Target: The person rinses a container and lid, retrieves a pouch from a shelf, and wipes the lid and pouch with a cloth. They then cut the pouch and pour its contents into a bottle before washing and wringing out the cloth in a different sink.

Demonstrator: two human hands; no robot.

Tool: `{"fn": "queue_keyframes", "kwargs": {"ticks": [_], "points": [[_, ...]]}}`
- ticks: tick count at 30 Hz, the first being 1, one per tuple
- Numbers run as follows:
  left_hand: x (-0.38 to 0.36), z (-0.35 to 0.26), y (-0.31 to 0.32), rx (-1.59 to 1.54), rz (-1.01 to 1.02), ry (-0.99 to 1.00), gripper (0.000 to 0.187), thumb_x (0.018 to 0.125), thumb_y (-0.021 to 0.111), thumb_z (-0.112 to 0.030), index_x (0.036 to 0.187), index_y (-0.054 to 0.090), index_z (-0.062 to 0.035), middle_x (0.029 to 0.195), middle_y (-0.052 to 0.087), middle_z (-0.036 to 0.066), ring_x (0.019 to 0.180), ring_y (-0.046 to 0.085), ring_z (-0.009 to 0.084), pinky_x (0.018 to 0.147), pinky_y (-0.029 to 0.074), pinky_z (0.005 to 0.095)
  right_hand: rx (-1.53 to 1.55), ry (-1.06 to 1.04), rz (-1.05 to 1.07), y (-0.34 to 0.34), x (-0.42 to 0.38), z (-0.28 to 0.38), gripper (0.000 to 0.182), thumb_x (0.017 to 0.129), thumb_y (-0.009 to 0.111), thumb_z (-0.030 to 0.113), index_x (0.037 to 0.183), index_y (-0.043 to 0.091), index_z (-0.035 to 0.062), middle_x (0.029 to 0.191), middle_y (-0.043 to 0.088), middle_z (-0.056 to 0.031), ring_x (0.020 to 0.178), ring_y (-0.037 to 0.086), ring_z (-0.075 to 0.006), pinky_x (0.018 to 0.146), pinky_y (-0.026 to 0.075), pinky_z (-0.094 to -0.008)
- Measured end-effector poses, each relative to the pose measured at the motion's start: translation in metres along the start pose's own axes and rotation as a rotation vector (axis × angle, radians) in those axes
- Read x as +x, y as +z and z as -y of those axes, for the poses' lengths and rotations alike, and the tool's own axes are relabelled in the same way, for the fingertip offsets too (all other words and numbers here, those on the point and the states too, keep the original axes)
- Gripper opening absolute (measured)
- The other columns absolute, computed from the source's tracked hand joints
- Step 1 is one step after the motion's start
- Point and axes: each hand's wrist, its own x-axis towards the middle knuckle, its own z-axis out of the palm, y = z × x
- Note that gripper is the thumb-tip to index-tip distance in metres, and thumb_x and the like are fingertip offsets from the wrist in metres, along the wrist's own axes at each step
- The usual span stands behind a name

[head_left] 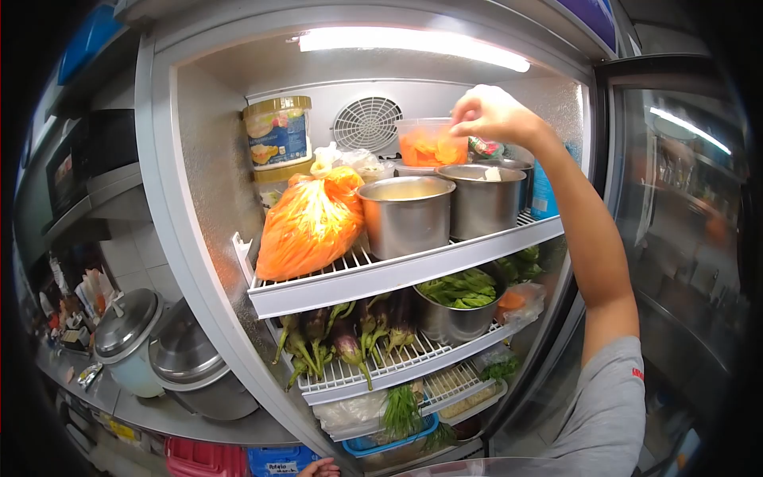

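Note:
My right hand (482, 114) is raised over the top shelf of a lit fridge, fingers curled together in a pinch; I cannot tell what is in them. Just below and behind it stands a clear tub of orange pieces (433, 145). A steel pot (485, 208) with a pale piece at its rim sits under my wrist, beside another steel pot (407, 222). Only the fingers of my left hand (320, 467) show at the bottom edge, slightly apart and holding nothing visible. Right of them is the rim of a clear container (477, 469).
An orange plastic bag (310, 226) and a labelled tub (278, 135) fill the top shelf's left. Lower are eggplants (347, 342) and a pot of leafy greens (457, 306). The glass door (675, 230) stands open at right. Lidded pots (187, 350) are on the left counter.

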Motion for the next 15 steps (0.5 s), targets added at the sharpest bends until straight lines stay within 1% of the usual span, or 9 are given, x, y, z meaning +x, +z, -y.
{"fn": "queue_keyframes", "kwargs": {"ticks": [1, 3, 5, 6, 7, 8, 10, 11, 15], "points": [[-0.003, -0.003, 0.001, 0.000, -0.001, -0.011, 0.049, 0.080, 0.064, -0.015, 0.123, 0.043, -0.0035, 0.105, 0.054, 0.006, 0.089, 0.053, 0.0118, 0.075, 0.045, 0.0250, 0.180, -0.095, 0.098, 0.003, -0.003, 0.019, 0.032, 0.068, 0.066, 0.031, 0.087, 0.067, 0.0051, 0.091, 0.062, -0.0125, 0.078, 0.058, -0.0216, 0.072, 0.045, -0.0287], [-0.001, -0.022, 0.007, 0.058, -0.004, -0.035, 0.045, 0.081, 0.061, -0.013, 0.121, 0.044, -0.0032, 0.106, 0.054, 0.007, 0.091, 0.053, 0.0143, 0.078, 0.044, 0.0260, 0.229, -0.211, 0.405, 0.014, -0.002, 0.055, 0.030, 0.068, 0.066, 0.032, 0.085, 0.068, 0.0074, 0.079, 0.063, -0.0105, 0.076, 0.058, -0.0191, 0.069, 0.044, -0.0278], [0.006, -0.045, 0.013, 0.118, -0.005, -0.053, 0.041, 0.083, 0.057, -0.012, 0.120, 0.045, -0.0028, 0.107, 0.054, 0.008, 0.093, 0.053, 0.0167, 0.081, 0.044, 0.0271, 0.013, -0.288, 0.459, 0.027, 0.003, 0.077, 0.030, 0.069, 0.065, 0.032, 0.084, 0.068, 0.0068, 0.074, 0.063, -0.0095, 0.071, 0.058, -0.0165, 0.064, 0.043, -0.0285], [0.008, -0.053, 0.015, 0.147, -0.006, -0.060, 0.039, 0.083, 0.056, -0.011, 0.120, 0.045, -0.0027, 0.107, 0.054, 0.008, 0.094, 0.053, 0.0179, 0.082, 0.043, 0.0276, -0.104, -0.149, 0.501, 0.031, 0.003, 0.089, 0.026, 0.068, 0.063, 0.030, 0.082, 0.069, 0.0089, 0.072, 0.062, -0.0073, 0.066, 0.056, -0.0151, 0.060, 0.042, -0.0287], [0.008, -0.056, 0.013, 0.176, -0.008, -0.065, 0.037, 0.084, 0.054, -0.010, 0.119, 0.046, -0.0025, 0.108, 0.054, 0.009, 0.096, 0.053, 0.0191, 0.084, 0.043, 0.0282, -0.101, -0.147, 0.504, 0.030, 0.004, 0.096, 0.026, 0.068, 0.063, 0.030, 0.082, 0.069, 0.0089, 0.072, 0.062, -0.0073, 0.066, 0.056, -0.0151, 0.060, 0.042, -0.0287], [0.021, -0.046, -0.004, 0.011, 0.121, -0.139, 0.052, 0.077, 0.064, -0.004, 0.122, 0.039, 0.0013, 0.110, 0.052, 0.014, 0.102, 0.052, 0.0193, 0.090, 0.041, 0.0301, -0.172, -0.095, 0.573, 0.029, 0.004, 0.103, 0.024, 0.068, 0.063, 0.028, 0.083, 0.069, 0.0108, 0.070, 0.062, -0.0065, 0.064, 0.056, -0.0150, 0.059, 0.042, -0.0289], [0.018, -0.034, -0.009, 0.001, 0.133, -0.147, 0.049, 0.078, 0.062, -0.003, 0.122, 0.039, 0.0012, 0.110, 0.052, 0.013, 0.102, 0.051, 0.0177, 0.089, 0.042, 0.0281, -0.308, -0.001, 0.662, 0.031, 0.008, 0.108, 0.021, 0.068, 0.061, 0.026, 0.084, 0.069, 0.0153, 0.065, 0.060, -0.0037, 0.063, 0.055, -0.0141, 0.058, 0.041, -0.0284], [0.017, -0.033, -0.008, -0.010, 0.146, -0.149, 0.047, 0.080, 0.059, -0.002, 0.122, 0.039, 0.0010, 0.110, 0.052, 0.012, 0.102, 0.051, 0.0161, 0.088, 0.042, 0.0262, -0.311, -0.003, 0.667, 0.033, 0.010, 0.105, 0.021, 0.068, 0.061, 0.026, 0.084, 0.069, 0.0153, 0.065, 0.060, -0.0037, 0.063, 0.055, -0.0141, 0.058, 0.041, -0.0284], [0.012, -0.031, -0.008, 0.051, 0.159, -0.120, 0.048, 0.080, 0.060, -0.003, 0.123, 0.039, 0.0006, 0.109, 0.052, 0.012, 0.103, 0.051, 0.0165, 0.088, 0.042, 0.0272, -0.275, -0.031, 0.657, 0.035, 0.015, 0.095, 0.020, 0.069, 0.061, 0.027, 0.081, 0.069, 0.0134, 0.060, 0.056, -0.0013, 0.060, 0.051, -0.0130, 0.058, 0.040, -0.0286]]}}
